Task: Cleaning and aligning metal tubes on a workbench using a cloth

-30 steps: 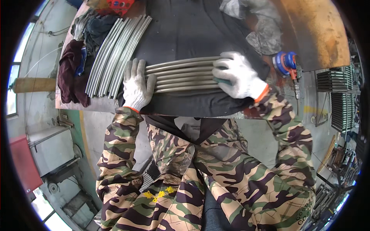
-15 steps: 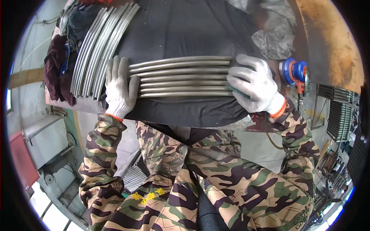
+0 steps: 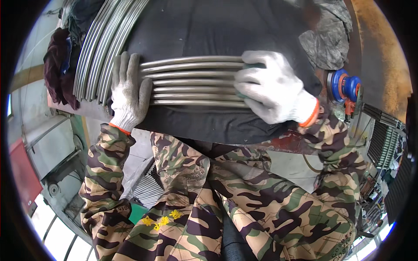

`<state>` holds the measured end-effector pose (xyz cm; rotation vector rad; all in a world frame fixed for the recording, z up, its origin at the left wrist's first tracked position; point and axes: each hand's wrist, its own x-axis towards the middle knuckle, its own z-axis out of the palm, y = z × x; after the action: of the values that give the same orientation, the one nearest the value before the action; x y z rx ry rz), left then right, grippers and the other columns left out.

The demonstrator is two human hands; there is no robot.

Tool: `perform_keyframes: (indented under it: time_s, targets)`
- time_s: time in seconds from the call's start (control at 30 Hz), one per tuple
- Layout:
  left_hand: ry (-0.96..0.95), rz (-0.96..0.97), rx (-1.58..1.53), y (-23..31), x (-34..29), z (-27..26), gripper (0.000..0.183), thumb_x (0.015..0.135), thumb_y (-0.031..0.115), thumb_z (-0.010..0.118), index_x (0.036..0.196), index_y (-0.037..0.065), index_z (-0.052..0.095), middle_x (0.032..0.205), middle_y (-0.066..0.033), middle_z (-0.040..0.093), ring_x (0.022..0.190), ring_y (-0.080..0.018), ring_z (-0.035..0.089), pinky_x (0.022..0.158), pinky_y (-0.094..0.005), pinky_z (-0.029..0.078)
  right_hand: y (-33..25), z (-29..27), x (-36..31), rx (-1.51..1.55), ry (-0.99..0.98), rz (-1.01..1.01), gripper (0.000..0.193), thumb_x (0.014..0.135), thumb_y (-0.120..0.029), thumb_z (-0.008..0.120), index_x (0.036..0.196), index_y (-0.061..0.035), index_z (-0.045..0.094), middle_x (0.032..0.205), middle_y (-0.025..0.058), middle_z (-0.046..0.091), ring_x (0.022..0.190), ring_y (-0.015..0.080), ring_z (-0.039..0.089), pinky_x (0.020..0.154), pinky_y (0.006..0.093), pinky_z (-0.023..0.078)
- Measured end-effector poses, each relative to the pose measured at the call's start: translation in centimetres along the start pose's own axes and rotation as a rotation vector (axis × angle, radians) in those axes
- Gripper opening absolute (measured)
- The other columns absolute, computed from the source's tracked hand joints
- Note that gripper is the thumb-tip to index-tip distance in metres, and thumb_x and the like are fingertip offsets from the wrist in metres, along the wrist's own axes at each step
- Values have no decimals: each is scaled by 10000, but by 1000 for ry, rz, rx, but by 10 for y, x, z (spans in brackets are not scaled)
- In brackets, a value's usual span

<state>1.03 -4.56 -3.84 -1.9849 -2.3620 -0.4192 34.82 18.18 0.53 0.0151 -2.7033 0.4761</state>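
Note:
Several shiny metal rods (image 3: 196, 82) lie side by side, running left to right on a black cloth (image 3: 217, 26). My left hand (image 3: 128, 91), in a white knit glove, rests at their left ends with its fingers stretched out and its thumb apart. Over the right part of the rods, my gloved right hand (image 3: 274, 87) presses down with bent fingers. Beneath it show edges of a dark green scouring pad (image 3: 254, 66); most of the pad is hidden by the hand, as are the rods' right ends.
Another row of metal rods (image 3: 109, 48) lies slantwise at the far left, beside dark rags (image 3: 58, 69). To the right are a blue sander (image 3: 348, 85) and crumpled grey plastic (image 3: 326, 45). Stacked rods (image 3: 385, 143) stand beyond the table's right side.
My right hand has slid left along the rods with the green pad under it. My left hand stays at the rods' left ends. The whole view has shifted slightly.

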Motion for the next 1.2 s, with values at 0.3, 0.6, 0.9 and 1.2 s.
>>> perform_keyframes:
  time_s: [0.3, 0.6, 0.9, 1.2]
  targets:
    - [-10, -15, 45, -2, -3, 0, 663, 1062, 259, 617, 1645, 2, 433, 1682, -349, 389, 1589, -586, 302, 1288, -642, 288, 3, -22, -26, -20, -47, 100, 435, 637, -54, 854, 1069, -64, 801, 1143, 75, 712, 1203, 388, 669, 1008, 502, 538]
    - [-38, -19, 10, -3, -5, 0, 660, 1087, 244, 554, 1681, 9, 389, 1733, -345, 321, 1631, -563, 238, 1329, -611, 230, 1, 6, -6, 23, 104, 15, 309, 671, -87, 834, 977, -98, 788, 1049, 17, 708, 1191, 312, 673, 990, 465, 524]
    - [-45, -11, -6, 3, -9, -8, 699, 1064, 242, 569, 1681, -21, 373, 1711, -374, 327, 1602, -594, 263, 1307, -636, 255, 2, 0, -1, 44, 13, 11, 304, 661, -105, 828, 963, -102, 800, 1030, 2, 720, 1175, 313, 689, 991, 479, 535]
    - [-57, -42, 40, 2, -12, -7, 708, 1054, 243, 584, 1680, -17, 381, 1723, -364, 316, 1606, -586, 259, 1309, -630, 263, 1, -15, -5, 44, -57, 5, 404, 634, -52, 829, 1038, -51, 816, 1049, 47, 752, 1177, 361, 693, 991, 491, 534]
